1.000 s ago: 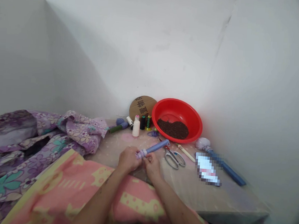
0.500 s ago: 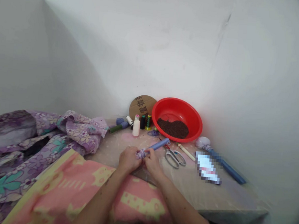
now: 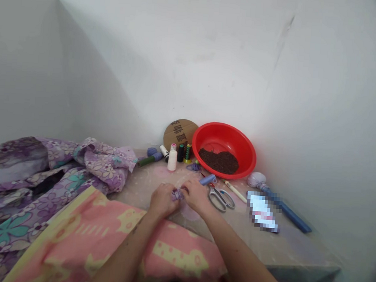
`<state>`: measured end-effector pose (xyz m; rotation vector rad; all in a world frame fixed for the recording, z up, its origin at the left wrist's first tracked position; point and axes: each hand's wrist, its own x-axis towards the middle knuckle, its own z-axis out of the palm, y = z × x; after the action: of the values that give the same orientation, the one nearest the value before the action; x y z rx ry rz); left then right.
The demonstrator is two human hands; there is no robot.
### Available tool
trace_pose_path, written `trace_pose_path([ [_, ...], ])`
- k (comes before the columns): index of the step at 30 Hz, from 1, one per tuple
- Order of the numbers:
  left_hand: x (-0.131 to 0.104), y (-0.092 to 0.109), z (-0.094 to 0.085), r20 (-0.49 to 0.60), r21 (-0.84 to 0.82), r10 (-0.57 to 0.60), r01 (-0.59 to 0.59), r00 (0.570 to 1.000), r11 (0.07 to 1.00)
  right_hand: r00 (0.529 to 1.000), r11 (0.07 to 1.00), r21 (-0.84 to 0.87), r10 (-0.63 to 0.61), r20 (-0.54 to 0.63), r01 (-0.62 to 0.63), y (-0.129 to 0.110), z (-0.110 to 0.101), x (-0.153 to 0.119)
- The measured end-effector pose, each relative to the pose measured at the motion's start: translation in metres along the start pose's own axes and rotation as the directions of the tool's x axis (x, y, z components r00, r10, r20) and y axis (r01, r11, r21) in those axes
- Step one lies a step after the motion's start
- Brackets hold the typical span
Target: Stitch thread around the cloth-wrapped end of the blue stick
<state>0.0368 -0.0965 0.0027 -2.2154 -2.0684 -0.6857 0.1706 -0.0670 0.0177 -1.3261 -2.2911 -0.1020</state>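
Between my hands is a small bunch of purple patterned cloth (image 3: 177, 195), gathered on the near end of a blue stick (image 3: 207, 179). My left hand (image 3: 164, 200) is closed on the bunched cloth from the left. From the right, my right hand (image 3: 196, 196) is closed round the stick beside the cloth, hiding its middle; only the stick's far tip shows past the knuckles. Grey-handled scissors (image 3: 216, 199) lie just right of that hand. Under my forearms is a pink and yellow cloth (image 3: 118, 235).
A red basin (image 3: 252, 157) holds dark brown grains (image 3: 220, 162). Left of it stand several thread spools (image 3: 172, 160) before a cardboard disc (image 3: 178, 131). Flowered purple fabric (image 3: 54, 182) heaps at left. Rightward lie a cream stick (image 3: 236, 191) and a blue rod with a white ball (image 3: 286, 212).
My right hand has shifted up and over the blue stick, covering more of it. The left hand stays on the bunched cloth. The view has moved very slightly.
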Motion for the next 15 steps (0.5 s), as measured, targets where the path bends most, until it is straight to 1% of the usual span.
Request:
trace_pose_path([
  [4, 0.0, -0.001, 0.002, -0.024, 0.003, -0.021, 0.021, 0.999, 1.0, 0.991, 0.996, -0.084, -0.032, 0.133, 0.044, -0.006, -0.006, 0.015],
  [9, 0.001, -0.001, 0.002, 0.01, -0.002, -0.028, 0.028, 1.0, 1.0, 0.948, 0.983, -0.155, -0.042, 0.316, 0.095, -0.013, -0.015, 0.03],
  [12, 0.001, -0.002, 0.002, 0.003, -0.005, 0.006, -0.006, 1.0, 1.0, 0.938, 0.986, -0.139, -0.037, 0.345, 0.09, -0.013, -0.013, 0.036],
  [15, 0.002, -0.004, 0.004, -0.018, -0.009, 0.042, -0.043, 0.999, 0.999, 0.947, 0.994, -0.102, -0.013, 0.322, 0.049, -0.009, -0.004, 0.039],
])
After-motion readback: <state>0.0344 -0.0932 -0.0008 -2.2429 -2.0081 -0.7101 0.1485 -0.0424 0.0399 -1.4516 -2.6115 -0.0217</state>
